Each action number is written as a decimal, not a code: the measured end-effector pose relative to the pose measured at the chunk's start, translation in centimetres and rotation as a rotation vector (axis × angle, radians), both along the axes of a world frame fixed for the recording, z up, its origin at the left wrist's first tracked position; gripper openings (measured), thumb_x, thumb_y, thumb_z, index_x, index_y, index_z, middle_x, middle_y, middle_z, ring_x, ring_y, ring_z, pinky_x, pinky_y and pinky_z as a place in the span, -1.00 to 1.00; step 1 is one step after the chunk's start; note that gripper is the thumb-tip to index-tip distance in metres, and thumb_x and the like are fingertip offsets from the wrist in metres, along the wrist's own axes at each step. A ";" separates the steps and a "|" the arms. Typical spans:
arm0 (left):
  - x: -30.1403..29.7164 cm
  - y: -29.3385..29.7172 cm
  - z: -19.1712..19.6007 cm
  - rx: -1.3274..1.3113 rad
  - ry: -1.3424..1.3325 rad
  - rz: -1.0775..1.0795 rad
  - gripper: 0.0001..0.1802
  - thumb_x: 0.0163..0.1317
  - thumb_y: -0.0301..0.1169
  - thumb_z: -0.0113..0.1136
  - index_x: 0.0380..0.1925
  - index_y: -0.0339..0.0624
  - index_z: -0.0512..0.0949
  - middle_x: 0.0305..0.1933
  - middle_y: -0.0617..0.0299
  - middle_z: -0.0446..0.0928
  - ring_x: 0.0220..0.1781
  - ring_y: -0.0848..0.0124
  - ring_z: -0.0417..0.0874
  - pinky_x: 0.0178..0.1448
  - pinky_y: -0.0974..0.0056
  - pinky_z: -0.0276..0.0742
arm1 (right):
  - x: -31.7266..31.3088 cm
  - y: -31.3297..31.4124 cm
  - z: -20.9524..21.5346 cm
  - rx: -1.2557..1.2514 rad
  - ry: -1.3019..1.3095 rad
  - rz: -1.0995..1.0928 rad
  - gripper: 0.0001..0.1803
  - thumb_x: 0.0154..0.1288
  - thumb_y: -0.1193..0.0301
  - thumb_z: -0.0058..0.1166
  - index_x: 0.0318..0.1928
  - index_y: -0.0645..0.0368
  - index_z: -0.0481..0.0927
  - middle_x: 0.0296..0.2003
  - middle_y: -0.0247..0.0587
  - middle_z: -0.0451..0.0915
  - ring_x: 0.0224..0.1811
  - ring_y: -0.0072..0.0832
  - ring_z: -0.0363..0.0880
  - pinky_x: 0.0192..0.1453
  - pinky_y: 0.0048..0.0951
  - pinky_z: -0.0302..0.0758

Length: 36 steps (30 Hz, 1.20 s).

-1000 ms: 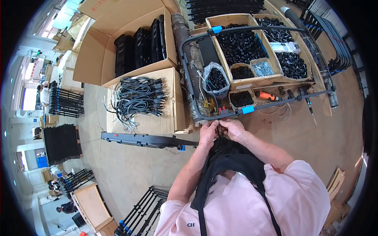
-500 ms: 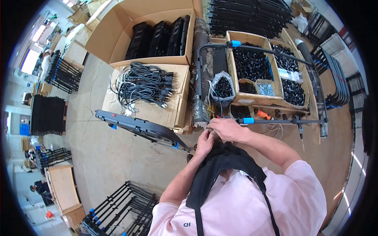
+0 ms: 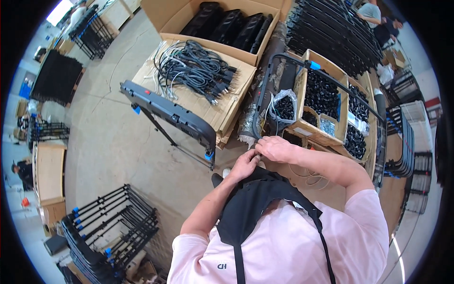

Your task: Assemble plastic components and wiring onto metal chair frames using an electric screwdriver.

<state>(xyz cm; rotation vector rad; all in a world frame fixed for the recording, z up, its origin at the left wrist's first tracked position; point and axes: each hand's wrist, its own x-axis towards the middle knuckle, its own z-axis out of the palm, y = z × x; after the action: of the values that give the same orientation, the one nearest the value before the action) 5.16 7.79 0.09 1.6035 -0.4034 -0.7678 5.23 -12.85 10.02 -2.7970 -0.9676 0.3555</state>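
My left hand (image 3: 245, 165) and my right hand (image 3: 275, 148) meet in front of my black apron (image 3: 250, 196). Their fingers are pinched together, and whatever lies between the fingertips is too small or hidden to make out. Just beyond my right hand is the bent corner of a black tube frame (image 3: 261, 102). This frame carries a blue band (image 3: 313, 65) and lies across the bench and parts bins. My right forearm covers its near side. To the left of my hands stands a black upright frame with a dark panel (image 3: 170, 111) on top.
A wooden bin (image 3: 323, 135) of black parts sits at the right, beside a plastic bag (image 3: 283, 106) of small black pieces. Bundled power cables (image 3: 191, 71) lie on cardboard below an open carton (image 3: 208, 41). Stacked black frames (image 3: 109, 222) stand at the lower left.
The whole view has swung, so the bench and bins sit tilted and farther right. My hands stay together at nearly the same place, with fingers still pinched.
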 end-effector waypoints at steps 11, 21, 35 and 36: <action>0.6 0.1 0.3 0.027 0.116 0.000 -0.73 0.52 -0.31 0.16 0.05 -0.26 0.63 -0.17 0.18 0.71 -0.12 0.42 0.69 0.05 0.21 0.60 | -1.0 -0.9 1.3 0.211 0.202 -0.362 -0.78 0.37 0.42 0.21 -0.09 0.28 0.56 -0.16 0.18 0.70 0.03 0.11 0.70 0.14 0.05 0.64; 1.2 0.0 0.6 0.040 0.249 -0.017 -0.74 0.52 -0.32 0.13 -0.02 -0.25 0.66 -0.28 0.26 0.70 -0.21 0.49 0.64 -0.03 0.27 0.57 | -0.7 -1.7 -0.3 0.412 0.175 -0.206 -0.79 0.33 0.49 0.22 -0.07 0.26 0.56 -0.15 0.07 0.67 0.00 0.07 0.70 0.09 -0.01 0.63; 1.2 -0.1 0.1 -0.013 0.359 0.019 -0.75 0.50 -0.30 0.16 -0.07 -0.27 0.67 -0.28 0.30 0.66 -0.20 0.52 0.63 -0.05 0.32 0.56 | 0.1 -1.4 -0.4 0.489 0.083 -0.085 -0.84 0.28 0.53 0.27 -0.13 0.23 0.71 -0.25 -0.11 0.59 -0.08 -0.10 0.63 0.05 -0.14 0.62; 1.2 -0.2 0.1 -0.017 0.363 0.019 -0.75 0.50 -0.31 0.16 -0.07 -0.27 0.67 -0.30 0.31 0.65 -0.22 0.53 0.62 -0.06 0.32 0.55 | 0.1 -1.4 -0.4 0.489 0.082 -0.087 -0.84 0.28 0.53 0.27 -0.13 0.23 0.71 -0.25 -0.11 0.59 -0.08 -0.10 0.63 0.05 -0.14 0.62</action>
<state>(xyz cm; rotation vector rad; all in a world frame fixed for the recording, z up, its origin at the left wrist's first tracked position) 6.32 7.63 0.22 1.4123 -0.1316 -1.0154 5.31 -14.25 9.63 -2.3509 -0.7845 0.1878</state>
